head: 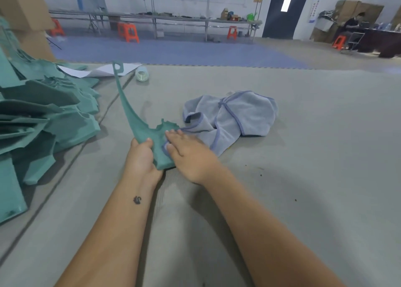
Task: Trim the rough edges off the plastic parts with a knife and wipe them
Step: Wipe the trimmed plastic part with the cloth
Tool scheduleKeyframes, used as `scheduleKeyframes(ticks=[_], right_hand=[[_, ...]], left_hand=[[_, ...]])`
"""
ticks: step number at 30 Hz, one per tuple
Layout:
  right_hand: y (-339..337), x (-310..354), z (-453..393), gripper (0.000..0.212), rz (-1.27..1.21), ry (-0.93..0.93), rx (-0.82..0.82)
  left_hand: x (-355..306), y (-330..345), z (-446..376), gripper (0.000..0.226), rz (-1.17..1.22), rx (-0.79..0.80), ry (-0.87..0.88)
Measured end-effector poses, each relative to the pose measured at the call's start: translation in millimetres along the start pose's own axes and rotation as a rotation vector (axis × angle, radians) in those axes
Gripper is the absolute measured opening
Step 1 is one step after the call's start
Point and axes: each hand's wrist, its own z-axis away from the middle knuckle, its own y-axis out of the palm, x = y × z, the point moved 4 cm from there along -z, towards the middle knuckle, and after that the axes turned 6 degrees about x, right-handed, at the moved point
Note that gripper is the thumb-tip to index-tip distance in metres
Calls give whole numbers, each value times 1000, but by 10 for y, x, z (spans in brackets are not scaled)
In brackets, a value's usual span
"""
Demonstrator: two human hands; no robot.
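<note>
Two bare arms reach up from the bottom of the frame over a grey mat [303,134]. On the left forearm sits a small dark tattoo [137,200].

At the middle of the frame, the left hand [142,156] grips the wide end of a thin teal plastic part [138,126], thumb curled over its front. This part has a long, narrow arm that points up toward the upper left and ends in a small loop. Its top edge looks jagged.

Just to the right, the right hand [186,150] lies flat with straight fingers. It presses a corner of a pale blue cloth with darker blue trim [230,117] onto the part. Most of the cloth sits crumpled on the mat, right of centre.

At the left edge lies a big heap of more teal plastic parts [43,117]. Above the held part, a small clear roll of tape [142,74] rests beside a white sheet of paper [93,70].
</note>
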Motion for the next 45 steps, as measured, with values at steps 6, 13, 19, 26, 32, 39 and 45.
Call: scheduleKeyframes(ticks=[6, 13, 19, 26, 32, 39, 45], right_hand=[[-83, -48, 64, 44, 99, 116, -61], [-8, 308, 206, 41, -575, -52, 64], [-57, 157, -21, 43, -372, -12, 20], [-230, -455, 192, 47, -191, 317, -82], [-287, -347, 248, 42, -170, 245, -324], [-94, 271, 272, 47, 178, -52, -259], [-2, 497, 198, 45, 69, -216, -142]], left_hand=[[-2, 8, -67, 28, -10, 34, -35], [70, -3, -113, 51, 62, 85, -106], [43, 27, -74, 35, -56, 68, 7], [-79, 111, 45, 27, -114, 148, 120], [-106, 151, 72, 25, -64, 131, 108], [-78, 155, 37, 45, 217, 135, -60], [-128, 28, 70, 47, 445, 176, -168]])
